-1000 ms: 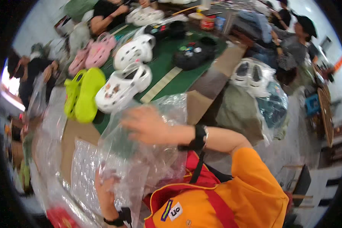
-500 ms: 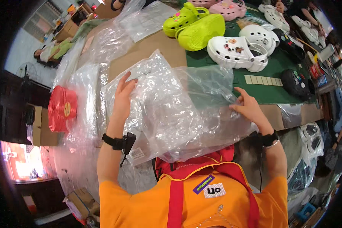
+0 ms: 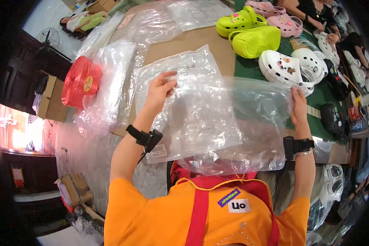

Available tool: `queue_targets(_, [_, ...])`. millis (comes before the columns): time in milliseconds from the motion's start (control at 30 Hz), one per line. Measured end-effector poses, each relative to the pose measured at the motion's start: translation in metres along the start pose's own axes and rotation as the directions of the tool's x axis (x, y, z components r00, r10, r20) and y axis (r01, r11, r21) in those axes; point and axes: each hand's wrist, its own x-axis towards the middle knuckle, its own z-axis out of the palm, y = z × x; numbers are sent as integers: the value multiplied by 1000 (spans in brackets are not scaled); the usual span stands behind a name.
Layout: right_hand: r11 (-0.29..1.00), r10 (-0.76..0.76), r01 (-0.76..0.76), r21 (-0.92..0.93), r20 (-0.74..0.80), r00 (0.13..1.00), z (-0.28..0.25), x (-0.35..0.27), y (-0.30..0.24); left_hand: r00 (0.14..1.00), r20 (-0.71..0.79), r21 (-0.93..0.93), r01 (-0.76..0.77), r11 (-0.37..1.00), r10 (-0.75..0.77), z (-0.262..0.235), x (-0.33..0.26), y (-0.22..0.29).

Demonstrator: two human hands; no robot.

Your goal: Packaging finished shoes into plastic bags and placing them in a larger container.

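A clear plastic bag (image 3: 258, 98) is stretched between my hands, its upper edge running from one to the other. My left hand (image 3: 160, 92) is closed, thumb and fingers pinched on the bag's left upper corner. At the opposite corner, my right hand (image 3: 299, 105) grips the film between thumb and fingers. Beneath the held bag, partly seen through it, another clear plastic bag (image 3: 151, 82) lies flat on the table; a white label (image 3: 158, 151) shows near its lower left corner. The held bag's lower part hangs by the red apron (image 3: 217, 181) I wear.
Lime-green clogs (image 3: 256, 41), white clogs (image 3: 279, 65), pink clogs (image 3: 286, 25) and black clogs (image 3: 334, 119) stand on the green mat (image 3: 250, 69). On the left are a red plastic-wrapped roll (image 3: 74, 84) and stacked clear bags (image 3: 110, 78). A co-worker's hands (image 3: 332, 37) handle a white clog.
Both hands have closed on the clear bag and drawn its upper edge taut. My right hand was open beside the film before. The view has shifted, so the table's things appear displaced.
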Motion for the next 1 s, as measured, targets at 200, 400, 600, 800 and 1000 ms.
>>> queue_targets(200, [984, 91, -61, 167, -179, 980, -18, 3, 7, 998, -58, -464, -9, 886, -21, 0, 11, 5])
queue_targets(400, [953, 162, -76, 292, -282, 946, -54, 7, 41, 864, 392, -291, 444, 848, -317, 27, -32, -29])
queue_targets(600, [942, 146, -29, 333, -330, 933, -79, 5, 48, 798, 508, -20, 388, 921, -325, 34, -61, -7])
queue_targets(800, [989, 117, -79, 124, -331, 937, -88, -7, 26, 914, 385, -140, 194, 971, -127, -28, -66, 15])
queue_targets(1000, [974, 124, -85, 209, -181, 976, -111, -8, 42, 829, 504, -53, 310, 949, -243, -24, -79, 31])
